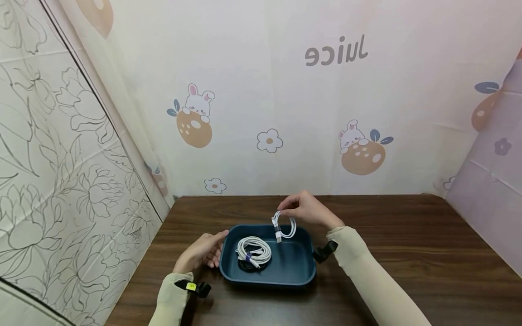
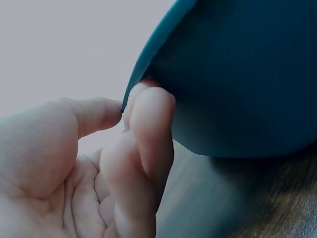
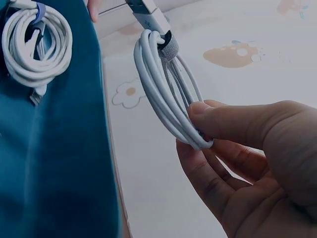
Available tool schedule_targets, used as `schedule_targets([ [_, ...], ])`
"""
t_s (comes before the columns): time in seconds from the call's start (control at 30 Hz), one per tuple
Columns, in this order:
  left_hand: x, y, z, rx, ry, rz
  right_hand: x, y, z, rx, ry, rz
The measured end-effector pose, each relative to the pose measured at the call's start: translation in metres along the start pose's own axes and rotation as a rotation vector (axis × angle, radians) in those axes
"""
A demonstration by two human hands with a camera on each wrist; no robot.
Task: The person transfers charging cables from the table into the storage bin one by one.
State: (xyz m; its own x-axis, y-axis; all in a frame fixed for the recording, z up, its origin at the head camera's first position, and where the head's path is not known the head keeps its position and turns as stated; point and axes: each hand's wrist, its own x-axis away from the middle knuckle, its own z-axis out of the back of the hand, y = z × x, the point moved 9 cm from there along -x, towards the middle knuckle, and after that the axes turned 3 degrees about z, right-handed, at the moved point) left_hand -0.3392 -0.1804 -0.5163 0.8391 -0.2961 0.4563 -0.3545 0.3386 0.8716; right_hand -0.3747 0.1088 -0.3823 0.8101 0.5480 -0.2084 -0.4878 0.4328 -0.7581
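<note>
My right hand (image 1: 306,209) pinches a small coiled white USB cable (image 1: 290,230) between thumb and fingers, above the far right part of a dark blue tray (image 1: 285,284). In the right wrist view, a grey strap (image 3: 170,48) binds this coil next to its metal plug (image 3: 143,6). My left hand (image 1: 205,249) grips the tray's left rim, thumb on one side and fingers curled on the other, as the left wrist view shows. Inside the tray, at left, lies a larger white cable coil (image 1: 264,254) with a purple tie, on top of a black coil (image 1: 246,266) that is mostly hidden.
The tray stands on a dark wooden table (image 1: 391,253). Behind the table hangs a pale curtain (image 1: 285,81) printed with rabbits and flowers. Another curtain (image 1: 61,181) with line-drawn flowers borders the left side.
</note>
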Motion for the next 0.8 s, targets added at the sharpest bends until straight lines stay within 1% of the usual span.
schedule_targets([
  [0.17, -0.001, -0.001, 0.000, -0.011, -0.006, 0.003, -0.005, -0.003, -0.012, -0.025, -0.008, -0.013],
  [0.4, -0.001, -0.001, 0.001, -0.020, -0.006, 0.001, -0.014, -0.011, -0.034, -0.013, -0.056, 0.044],
  [0.6, -0.001, 0.000, 0.000, -0.019, -0.021, -0.007, -0.019, -0.014, -0.047, -0.013, -0.076, 0.050],
  [0.8, -0.001, 0.001, 0.000, -0.020, -0.025, -0.009, -0.021, -0.017, -0.055, -0.022, -0.088, 0.069],
])
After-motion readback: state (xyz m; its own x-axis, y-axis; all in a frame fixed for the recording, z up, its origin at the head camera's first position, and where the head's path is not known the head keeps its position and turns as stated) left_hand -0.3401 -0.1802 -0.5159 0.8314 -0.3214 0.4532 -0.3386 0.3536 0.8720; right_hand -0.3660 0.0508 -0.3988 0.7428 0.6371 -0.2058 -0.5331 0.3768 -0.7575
